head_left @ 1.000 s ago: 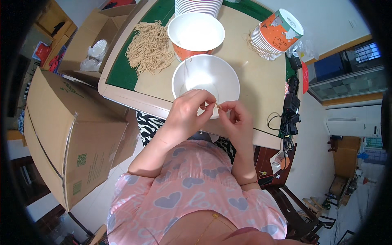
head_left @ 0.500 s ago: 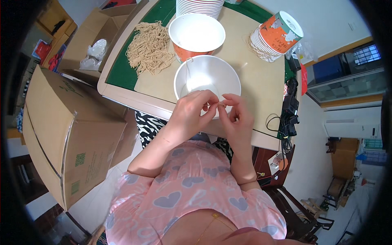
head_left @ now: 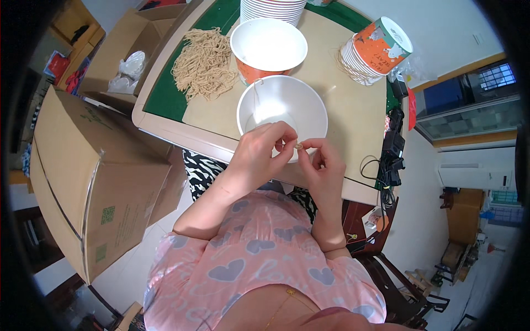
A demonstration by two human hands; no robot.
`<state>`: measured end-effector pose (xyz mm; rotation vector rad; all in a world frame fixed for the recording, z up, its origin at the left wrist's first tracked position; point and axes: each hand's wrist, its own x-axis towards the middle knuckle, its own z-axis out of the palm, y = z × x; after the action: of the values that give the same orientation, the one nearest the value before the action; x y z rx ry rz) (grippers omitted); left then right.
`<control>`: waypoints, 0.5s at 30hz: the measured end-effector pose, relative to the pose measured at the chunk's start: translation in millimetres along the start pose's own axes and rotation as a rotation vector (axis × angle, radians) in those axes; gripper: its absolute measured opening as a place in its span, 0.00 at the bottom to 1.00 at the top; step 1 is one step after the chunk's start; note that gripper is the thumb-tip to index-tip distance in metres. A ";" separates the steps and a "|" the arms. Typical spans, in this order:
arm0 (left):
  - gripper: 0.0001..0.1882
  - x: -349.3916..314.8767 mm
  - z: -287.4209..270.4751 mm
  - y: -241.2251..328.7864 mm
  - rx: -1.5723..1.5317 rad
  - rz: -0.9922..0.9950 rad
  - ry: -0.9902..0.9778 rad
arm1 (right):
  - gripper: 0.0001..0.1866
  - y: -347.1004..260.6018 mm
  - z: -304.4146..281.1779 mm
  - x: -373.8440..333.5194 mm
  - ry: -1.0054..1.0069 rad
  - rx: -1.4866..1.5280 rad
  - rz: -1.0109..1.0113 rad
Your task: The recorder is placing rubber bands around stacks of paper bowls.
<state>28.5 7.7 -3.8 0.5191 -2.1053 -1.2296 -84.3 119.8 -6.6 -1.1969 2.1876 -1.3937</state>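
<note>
Over the near rim of a white-lined paper bucket [head_left: 312, 105], my two hands meet, fingertip to fingertip. A tan cord [head_left: 256, 95] runs through the far-left side of the bucket's rim and hangs inside it. Between my fingertips shows a small tan knot-like bit of cord [head_left: 298, 146]. My left hand [head_left: 260, 148] is closed in a pinch at its left side. From the right, my right hand [head_left: 324, 168] pinches it between thumb and forefinger. My fingers hide the cord's very end and part of the near rim.
Behind stands another orange bucket [head_left: 255, 73], beside a heap of tan cords [head_left: 203, 66]. Stacked buckets [head_left: 270, 12] rise at the table's back; another stack [head_left: 380, 48] lies tilted at right. Black adapters and cables [head_left: 393, 146] line the right edge. Cardboard boxes [head_left: 124, 207] stand left.
My right fingertips have shifted slightly right, and the small tan bit between my hands shows more plainly. My left hand keeps its pinch, and the bucket stays in place.
</note>
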 end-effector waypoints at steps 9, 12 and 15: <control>0.06 -1.2 0.6 0.9 -0.028 -0.013 0.010 | 0.05 -0.9 4.6 2.8 0.013 0.054 -0.031; 0.07 -2.5 0.2 0.4 -0.038 -0.023 0.023 | 0.05 3.0 4.9 0.4 0.038 0.076 -0.028; 0.09 -2.1 -2.9 1.7 -0.015 -0.006 0.024 | 0.05 7.0 5.3 -1.1 0.055 0.106 -0.028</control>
<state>32.0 7.9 -2.0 0.5313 -2.0745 -1.2361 -83.8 118.7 -15.4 -1.1692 2.1106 -1.5512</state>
